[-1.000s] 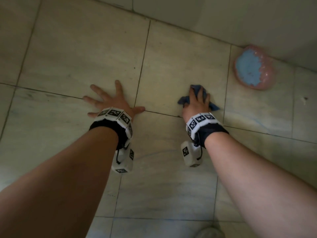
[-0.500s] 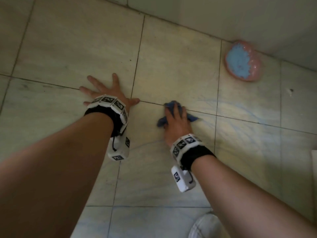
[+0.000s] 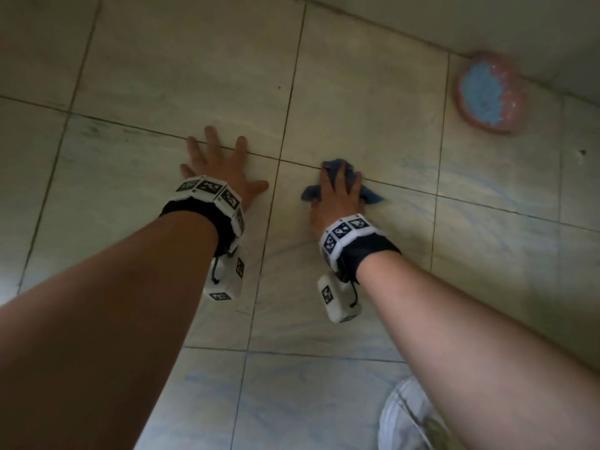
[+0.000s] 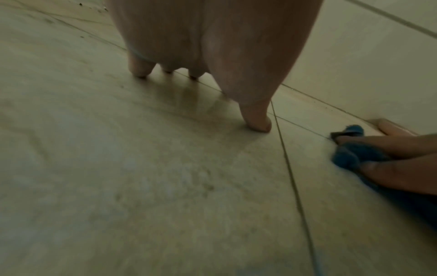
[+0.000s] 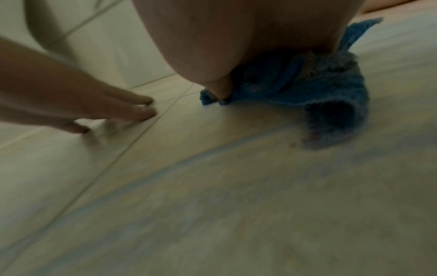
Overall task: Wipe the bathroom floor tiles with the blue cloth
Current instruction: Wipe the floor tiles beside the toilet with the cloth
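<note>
The blue cloth lies bunched on the beige floor tiles, straddling a grout line. My right hand lies on top and grips it, fingers curled over the bundle, with cloth ends poking out on both sides. In the right wrist view the thumb pins the edge of the cloth to the tile. My left hand rests flat on the floor to the left, fingers spread and holding nothing. In the left wrist view the cloth shows at the right edge under my right hand.
A pink round dish with blue contents sits on the floor at the far right, against the wall. Faint blue streaks mark the near tiles. Pale fabric shows at the bottom right edge.
My right hand has dragged the cloth back toward me, from the far tile onto the grout line. The left hand stays flat on the floor.
</note>
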Demonstrator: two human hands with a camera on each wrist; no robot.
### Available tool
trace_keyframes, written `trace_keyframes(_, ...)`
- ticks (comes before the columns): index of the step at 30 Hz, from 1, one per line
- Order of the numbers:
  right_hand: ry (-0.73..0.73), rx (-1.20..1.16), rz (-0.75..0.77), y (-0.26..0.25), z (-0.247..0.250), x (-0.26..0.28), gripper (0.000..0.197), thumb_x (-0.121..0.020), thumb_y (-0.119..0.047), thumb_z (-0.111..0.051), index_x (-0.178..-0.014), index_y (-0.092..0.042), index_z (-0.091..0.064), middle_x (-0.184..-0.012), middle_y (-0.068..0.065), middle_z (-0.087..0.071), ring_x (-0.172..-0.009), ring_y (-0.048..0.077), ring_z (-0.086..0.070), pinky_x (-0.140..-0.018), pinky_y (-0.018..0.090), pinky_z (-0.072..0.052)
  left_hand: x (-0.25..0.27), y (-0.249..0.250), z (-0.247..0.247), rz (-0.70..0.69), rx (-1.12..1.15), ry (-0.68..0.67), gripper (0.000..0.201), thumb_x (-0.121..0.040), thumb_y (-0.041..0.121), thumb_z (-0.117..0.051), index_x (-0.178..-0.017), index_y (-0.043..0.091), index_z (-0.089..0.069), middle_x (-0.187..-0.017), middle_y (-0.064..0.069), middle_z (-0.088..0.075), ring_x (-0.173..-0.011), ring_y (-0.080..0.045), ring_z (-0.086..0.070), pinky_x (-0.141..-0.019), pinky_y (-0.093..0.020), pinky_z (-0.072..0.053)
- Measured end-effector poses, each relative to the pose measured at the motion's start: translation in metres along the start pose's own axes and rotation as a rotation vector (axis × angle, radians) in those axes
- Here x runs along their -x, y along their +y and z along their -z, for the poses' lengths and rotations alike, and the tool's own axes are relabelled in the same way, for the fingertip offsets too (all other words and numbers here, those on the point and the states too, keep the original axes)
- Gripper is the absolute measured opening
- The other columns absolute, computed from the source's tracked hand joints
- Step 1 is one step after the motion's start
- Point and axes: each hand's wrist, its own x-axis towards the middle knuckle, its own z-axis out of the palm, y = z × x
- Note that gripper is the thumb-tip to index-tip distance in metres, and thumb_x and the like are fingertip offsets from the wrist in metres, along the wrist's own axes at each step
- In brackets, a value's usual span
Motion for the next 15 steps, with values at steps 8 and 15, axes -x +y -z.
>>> trace_keyframes(8, 0.0, -0.033, 0.019, 0.027, -0.026, 0.031, 0.061, -0.104, -0.026, -0.035, -0.157, -0.024, -0.005, -0.164, 0.007, 0.009, -0.149, 0.037, 0.008, -0.119, 0.05, -0.008, 0.009, 0.009, -0.01, 0.036, 0.02, 0.0, 0.092, -0.092, 0.068, -0.048, -0.158, 0.031, 0.004, -0.162, -0.012, 0.026, -0.148, -0.043, 0.018, -0.115, -0.068, -0.007)
trace_keyframes(15, -0.097, -0.159, -0.221, 0.066, -0.039, 0.064, 0.062, -0.105, -0.027, -0.034, -0.157, -0.026, 0.001, -0.163, 0.006, 0.016, -0.148, 0.038, 0.012, -0.12, 0.051, -0.007, 0.021, 0.039, -0.028, -0.032, 0.012, -0.007, 0.094, -0.089, 0.07, -0.049, -0.158, 0.032, 0.003, -0.16, -0.017, 0.028, -0.146, -0.048, 0.019, -0.113, -0.07, -0.003)
